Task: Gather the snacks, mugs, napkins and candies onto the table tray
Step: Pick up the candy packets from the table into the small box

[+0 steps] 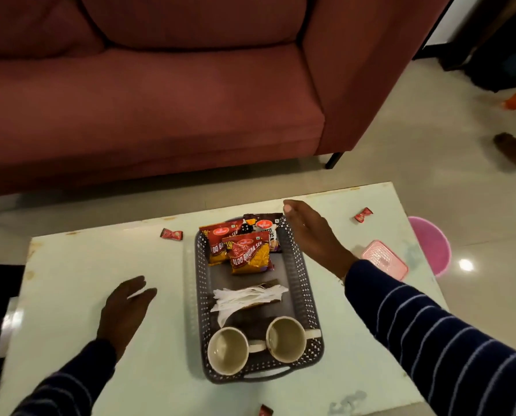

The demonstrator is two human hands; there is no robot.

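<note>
A dark perforated tray [299,283] lies on the pale table [70,265]. Its far end holds three snack packets [247,250], its middle a pile of white napkins [247,297], its near end two cream mugs [228,350] [286,338]. Three red wrapped candies lie on the table outside the tray: one left of the tray's far end [171,234], one far right [363,214], one at the near edge [265,411]. My right hand [310,232] hovers open over the tray's far right rim. My left hand [124,307] is open, flat above the table left of the tray.
A pink lidded box [385,259] sits on the table right of the tray. A red sofa [160,94] stands beyond the table. A pink round stool [430,244] is on the floor at right. Someone's foot [514,150] shows at far right.
</note>
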